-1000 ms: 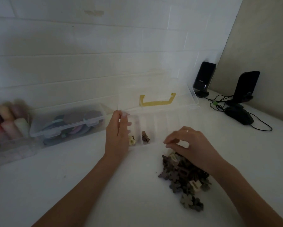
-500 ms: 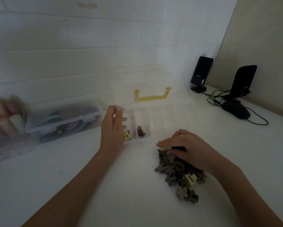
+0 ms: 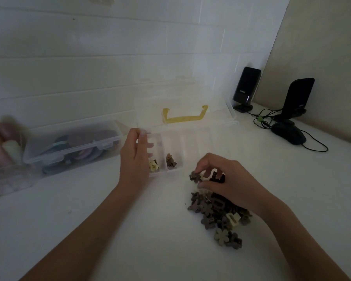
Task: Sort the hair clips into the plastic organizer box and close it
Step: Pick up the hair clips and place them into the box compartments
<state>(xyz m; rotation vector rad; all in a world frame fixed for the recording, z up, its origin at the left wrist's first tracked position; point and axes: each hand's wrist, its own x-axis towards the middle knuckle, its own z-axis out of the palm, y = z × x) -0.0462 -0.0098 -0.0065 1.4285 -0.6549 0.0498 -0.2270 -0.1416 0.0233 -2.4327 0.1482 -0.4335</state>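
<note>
1. At far left on the desk [image 3: 89, 230], a shut clear case [image 3: 73, 142] holds round coloured items too blurred to name; it plays no visible part in the sorting.
2. The left hand [image 3: 135, 159] rests at the left end of the organizer [image 3: 191, 142], fingers loosely curled on its rim; whether it grips or only steadies cannot be told.
3. The organizer lies open, its lid [image 3: 182, 110] with a yellow handle [image 3: 183, 117] tilted back. The first compartment holds a pale clip [image 3: 153, 165], the second brown clips [image 3: 170, 160]; those further right look empty.
4. The right hand [image 3: 225, 179] is closed on several clips above the pile [image 3: 217, 216], a brown flower clip [image 3: 195, 177] pinched at the fingertips.
5. The clips look small, light, stiff plastic, likely to snag together; pinching one by its flower edges should free it.
</note>
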